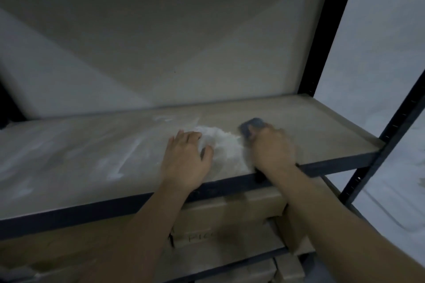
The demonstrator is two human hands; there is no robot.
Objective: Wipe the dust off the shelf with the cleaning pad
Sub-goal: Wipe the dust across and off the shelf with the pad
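A tan shelf board [310, 122] in a black metal frame fills the middle of the view. A heap of white dust [220, 142] lies on it near the front edge, with fainter white streaks to the left. My right hand [272, 149] is shut on a dark grey cleaning pad [251, 127], pressed on the board just right of the dust; the hand is blurred. Left of the heap, my left hand [186, 161] lies flat on the board, fingers apart, fingertips at the dust's edge.
Black uprights [322, 41] stand at the shelf's right end, with a pale wall beyond. A black front rail [92, 211] edges the board. Cardboard boxes [230, 211] sit on the level below, under my forearms. A beige back panel rises behind the board.
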